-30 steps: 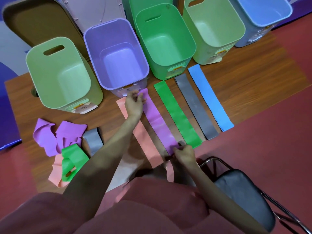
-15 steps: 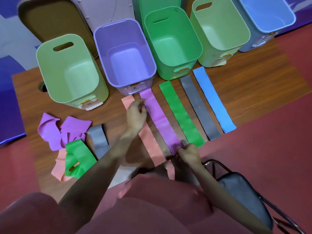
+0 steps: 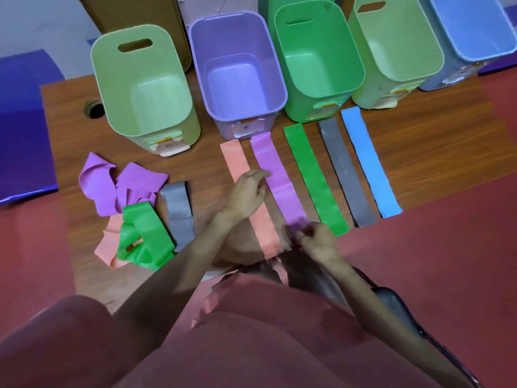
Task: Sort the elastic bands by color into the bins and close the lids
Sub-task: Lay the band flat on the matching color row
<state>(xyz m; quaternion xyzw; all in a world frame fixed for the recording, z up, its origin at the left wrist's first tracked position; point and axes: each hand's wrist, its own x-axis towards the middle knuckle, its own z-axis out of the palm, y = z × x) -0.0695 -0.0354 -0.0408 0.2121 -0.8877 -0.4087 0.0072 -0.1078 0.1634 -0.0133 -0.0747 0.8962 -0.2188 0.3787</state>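
Several bands lie flat side by side on the wooden table (image 3: 419, 141): pink band (image 3: 233, 161), purple band (image 3: 275, 175), green band (image 3: 313, 177), grey band (image 3: 345, 172), blue band (image 3: 369, 161). My left hand (image 3: 246, 194) rests on the pink band, fingertips touching the purple band's left edge. My right hand (image 3: 316, 242) pinches the purple band's near end. Open bins stand behind: light green bin (image 3: 145, 88), purple bin (image 3: 237, 77), green bin (image 3: 316, 63), second light green bin (image 3: 394, 51), blue bin (image 3: 470, 26).
A loose heap of purple, pink, green and grey bands (image 3: 134, 208) lies at the left of the table. Lids lean behind the bins, among them a brown lid (image 3: 140, 12). A black chair seat (image 3: 397, 303) stands at my right. Red floor surrounds the table.
My left hand has slid back along the purple band from its far end near the purple bin to its middle. My right hand keeps its pinch on the near end.
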